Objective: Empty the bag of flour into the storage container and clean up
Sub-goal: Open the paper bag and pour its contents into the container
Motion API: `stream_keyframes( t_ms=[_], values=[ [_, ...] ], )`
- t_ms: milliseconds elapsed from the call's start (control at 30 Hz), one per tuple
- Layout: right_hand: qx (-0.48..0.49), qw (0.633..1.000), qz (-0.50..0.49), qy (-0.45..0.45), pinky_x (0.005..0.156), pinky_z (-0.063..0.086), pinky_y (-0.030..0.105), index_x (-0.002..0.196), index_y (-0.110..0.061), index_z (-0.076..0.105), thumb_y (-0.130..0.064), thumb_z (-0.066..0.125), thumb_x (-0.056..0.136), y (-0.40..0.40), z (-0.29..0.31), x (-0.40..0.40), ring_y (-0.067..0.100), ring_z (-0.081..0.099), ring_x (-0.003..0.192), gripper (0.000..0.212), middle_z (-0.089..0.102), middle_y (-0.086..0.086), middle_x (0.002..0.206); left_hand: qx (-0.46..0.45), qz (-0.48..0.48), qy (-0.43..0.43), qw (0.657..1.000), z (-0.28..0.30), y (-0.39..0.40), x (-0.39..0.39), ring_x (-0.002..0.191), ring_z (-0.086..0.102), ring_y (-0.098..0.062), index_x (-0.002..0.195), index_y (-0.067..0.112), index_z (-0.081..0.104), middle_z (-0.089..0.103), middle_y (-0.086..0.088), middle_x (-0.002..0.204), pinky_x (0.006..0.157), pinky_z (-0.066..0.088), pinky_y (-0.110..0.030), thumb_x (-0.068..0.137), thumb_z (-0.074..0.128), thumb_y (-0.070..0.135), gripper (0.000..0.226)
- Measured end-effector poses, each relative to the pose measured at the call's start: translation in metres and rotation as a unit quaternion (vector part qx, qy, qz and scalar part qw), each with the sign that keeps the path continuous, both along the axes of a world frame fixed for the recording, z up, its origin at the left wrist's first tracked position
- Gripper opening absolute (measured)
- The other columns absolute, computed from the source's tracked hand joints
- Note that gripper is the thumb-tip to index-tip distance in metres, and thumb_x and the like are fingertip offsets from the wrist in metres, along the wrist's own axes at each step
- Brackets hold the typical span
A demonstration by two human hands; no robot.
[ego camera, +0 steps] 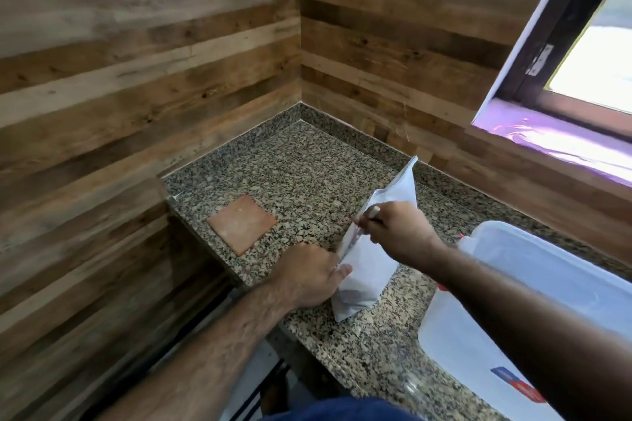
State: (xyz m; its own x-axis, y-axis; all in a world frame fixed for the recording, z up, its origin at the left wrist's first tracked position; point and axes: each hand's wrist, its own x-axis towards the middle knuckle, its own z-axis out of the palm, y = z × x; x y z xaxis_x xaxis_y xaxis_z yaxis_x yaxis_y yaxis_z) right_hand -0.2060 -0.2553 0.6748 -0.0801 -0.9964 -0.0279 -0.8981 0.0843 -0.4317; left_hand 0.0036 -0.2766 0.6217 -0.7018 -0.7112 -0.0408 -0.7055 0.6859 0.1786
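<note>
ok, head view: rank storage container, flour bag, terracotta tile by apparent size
1. Storage container, largest, though nearest the camera and partly hidden by the right arm.
2. Flour bag, upright on the counter.
3. Terracotta tile, smallest, though not much smaller than the bag and farther back.

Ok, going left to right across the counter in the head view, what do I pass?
Tile → left hand → flour bag → storage container.
</note>
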Motion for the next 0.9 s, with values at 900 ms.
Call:
stream_keyframes(
  t_ms=[900],
  values=[
    [-0.040, 0.848, -0.477, -0.227, 0.086, 0.063, 0.044, 0.125, -0.005, 0.058, -0.073, 0.081, 0.078, -0.117, -0.028, -0.107, 0.033, 0.071, 0.103, 0.086, 0.071, 0.015, 0.118, 0.408, -0.101, 0.148, 0.895, -0.001, -0.138, -0.043, 0.050, 0.048, -0.009, 0.067, 0.022, 0.060, 0.053, 0.015, 0.054, 0.055, 0.037, -0.025, 0.083, 0.045, 0.094, 0.075]
  ],
)
